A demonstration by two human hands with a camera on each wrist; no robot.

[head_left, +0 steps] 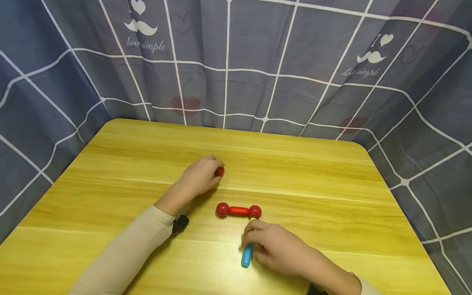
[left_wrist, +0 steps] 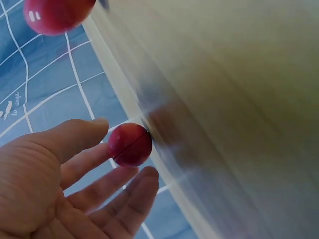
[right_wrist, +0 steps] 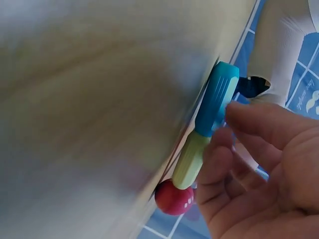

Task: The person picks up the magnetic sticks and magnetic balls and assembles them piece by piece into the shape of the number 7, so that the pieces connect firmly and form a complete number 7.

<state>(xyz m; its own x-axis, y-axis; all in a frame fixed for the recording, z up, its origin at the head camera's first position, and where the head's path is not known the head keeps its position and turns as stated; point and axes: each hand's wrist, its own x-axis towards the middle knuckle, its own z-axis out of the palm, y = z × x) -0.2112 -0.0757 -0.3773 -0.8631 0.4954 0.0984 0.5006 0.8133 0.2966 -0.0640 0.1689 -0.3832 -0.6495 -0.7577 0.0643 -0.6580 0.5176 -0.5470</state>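
Note:
At the far middle of the table in the head view, my left hand is around a red ball. In the left wrist view the ball rests against the tabletop, with thumb and loosely bent fingers about it. Nearer, my right hand hovers over a blue stick, its fingertips close to or touching it. The right wrist view shows a pale yellow-green stick end to end with the blue stick; a red ball is at its other end.
Between the hands, a red stick lies with a red ball at its left end and another red ball at its right end. The wooden table meets a grey checked curtain behind.

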